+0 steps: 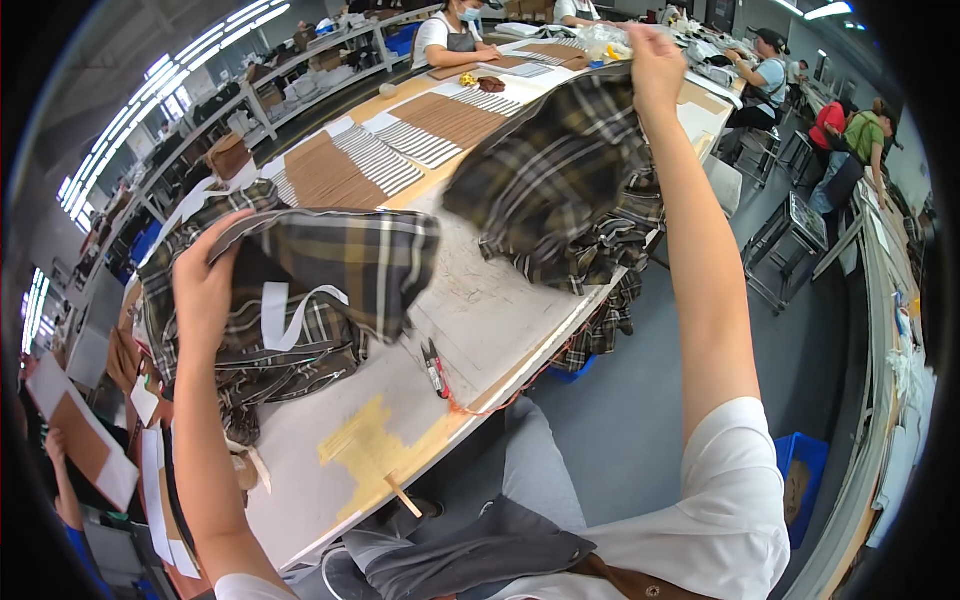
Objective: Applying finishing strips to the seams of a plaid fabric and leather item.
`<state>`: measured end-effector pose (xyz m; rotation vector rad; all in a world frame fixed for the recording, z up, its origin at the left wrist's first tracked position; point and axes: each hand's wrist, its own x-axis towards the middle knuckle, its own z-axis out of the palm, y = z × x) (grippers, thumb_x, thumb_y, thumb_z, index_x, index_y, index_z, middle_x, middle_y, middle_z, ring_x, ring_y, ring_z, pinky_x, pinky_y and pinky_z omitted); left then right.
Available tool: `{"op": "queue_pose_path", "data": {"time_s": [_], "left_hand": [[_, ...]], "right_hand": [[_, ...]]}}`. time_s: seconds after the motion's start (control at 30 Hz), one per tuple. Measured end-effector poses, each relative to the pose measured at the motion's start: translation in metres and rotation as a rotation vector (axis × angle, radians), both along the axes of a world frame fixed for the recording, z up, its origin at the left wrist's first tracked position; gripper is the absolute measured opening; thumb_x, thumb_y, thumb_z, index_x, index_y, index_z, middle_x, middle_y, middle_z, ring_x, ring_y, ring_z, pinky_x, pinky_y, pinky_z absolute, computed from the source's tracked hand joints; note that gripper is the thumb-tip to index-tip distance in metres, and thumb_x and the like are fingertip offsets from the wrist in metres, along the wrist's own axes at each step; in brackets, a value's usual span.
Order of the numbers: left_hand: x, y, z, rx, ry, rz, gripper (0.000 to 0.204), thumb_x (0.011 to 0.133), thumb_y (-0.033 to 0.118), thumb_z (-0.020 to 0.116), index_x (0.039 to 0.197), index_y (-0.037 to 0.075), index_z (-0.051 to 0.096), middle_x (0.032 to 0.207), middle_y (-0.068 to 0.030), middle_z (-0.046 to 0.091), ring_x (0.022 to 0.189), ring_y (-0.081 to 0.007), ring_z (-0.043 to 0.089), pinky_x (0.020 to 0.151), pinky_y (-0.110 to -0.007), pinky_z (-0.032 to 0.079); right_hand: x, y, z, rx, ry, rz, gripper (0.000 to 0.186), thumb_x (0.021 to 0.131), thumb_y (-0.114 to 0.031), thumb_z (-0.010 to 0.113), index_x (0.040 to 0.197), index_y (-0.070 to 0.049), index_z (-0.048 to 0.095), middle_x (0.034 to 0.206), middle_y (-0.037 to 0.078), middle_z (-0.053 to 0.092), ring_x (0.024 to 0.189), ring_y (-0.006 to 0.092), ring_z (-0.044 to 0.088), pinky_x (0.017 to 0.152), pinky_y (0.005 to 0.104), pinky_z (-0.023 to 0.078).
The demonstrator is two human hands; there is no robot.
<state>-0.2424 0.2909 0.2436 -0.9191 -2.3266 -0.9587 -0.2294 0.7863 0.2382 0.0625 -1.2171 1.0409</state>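
Note:
My left hand (203, 280) is closed on the upper edge of a dark plaid fabric piece (350, 250), which hangs over the left side of the table. Beneath it lies a heap of the same plaid cloth (285, 375), and a white strip (275, 318) shows against it. Raised at the upper right, my right hand (657, 72) pinches the corner of another plaid fabric piece (560, 150), blurred by motion. Below that piece, more plaid cloth (605, 245) lies bunched and droops over the table's right edge. Whether the two held pieces join cannot be told.
Red-and-black thread snips (436, 370) lie on the table (400, 420) on a red cord. Striped and brown panels (440, 125) are laid out farther up. Across the table sits a masked person (455, 40). A blue bin (802, 485) and a metal stool (795, 235) stand at right.

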Motion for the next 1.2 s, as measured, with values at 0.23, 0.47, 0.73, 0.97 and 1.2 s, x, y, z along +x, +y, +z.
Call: {"op": "queue_pose_path", "data": {"time_s": [0.23, 0.47, 0.73, 0.97, 1.2], "left_hand": [[0.064, -0.028, -0.006, -0.094, 0.074, 0.157, 0.031, 0.074, -0.010, 0.047, 0.101, 0.000, 0.059, 0.077, -0.0141, 0.060, 0.072, -0.0113, 0.056, 0.069, -0.022, 0.042], [0.125, -0.049, -0.010, -0.061, -0.132, 0.149, 0.026, 0.073, -0.007, 0.048, 0.095, -0.003, 0.060, 0.081, -0.0126, 0.065, 0.074, -0.0141, 0.060, 0.070, -0.024, 0.044], [0.208, -0.110, -0.045, 0.148, -0.429, 0.231, 0.029, 0.072, -0.009, 0.048, 0.097, -0.002, 0.061, 0.082, -0.0091, 0.065, 0.079, -0.0120, 0.059, 0.073, -0.022, 0.044], [0.282, -0.172, -0.103, -0.032, -0.601, 0.039, 0.046, 0.067, 0.008, 0.072, 0.110, 0.001, 0.056, 0.091, -0.0118, 0.062, 0.083, -0.0198, 0.060, 0.073, -0.029, 0.047], [0.295, -0.128, -0.158, 0.412, -0.473, -0.212, 0.034, 0.069, 0.007, 0.071, 0.101, 0.001, 0.061, 0.085, -0.0102, 0.063, 0.077, -0.0200, 0.061, 0.067, -0.028, 0.048]], "right_hand": [[0.018, -0.016, -0.174, 0.617, -0.748, -0.426, 0.023, 0.075, -0.017, 0.063, 0.091, -0.001, 0.060, 0.088, 0.019, 0.054, 0.085, 0.0340, 0.055, 0.072, 0.0399, 0.045], [0.077, -0.122, -0.130, 0.815, -1.253, -0.584, 0.043, 0.071, -0.027, 0.070, 0.109, -0.009, 0.059, 0.115, 0.008, 0.053, 0.110, 0.0289, 0.044, 0.091, 0.0411, 0.036], [0.191, -0.304, -0.119, 0.110, -1.020, 1.330, 0.027, 0.076, -0.010, 0.066, 0.100, 0.001, 0.059, 0.101, 0.010, 0.058, 0.089, 0.0110, 0.054, 0.079, 0.0250, 0.042], [0.234, -0.376, -0.101, 0.628, -0.702, 1.277, 0.010, 0.071, 0.005, 0.059, 0.081, 0.005, 0.057, 0.080, 0.011, 0.057, 0.069, 0.0191, 0.055, 0.060, 0.0257, 0.043], [0.267, -0.416, -0.105, 0.799, -0.798, 1.260, 0.016, 0.068, 0.003, 0.062, 0.084, 0.003, 0.059, 0.073, 0.011, 0.056, 0.059, 0.0204, 0.054, 0.050, 0.0262, 0.041]]}}
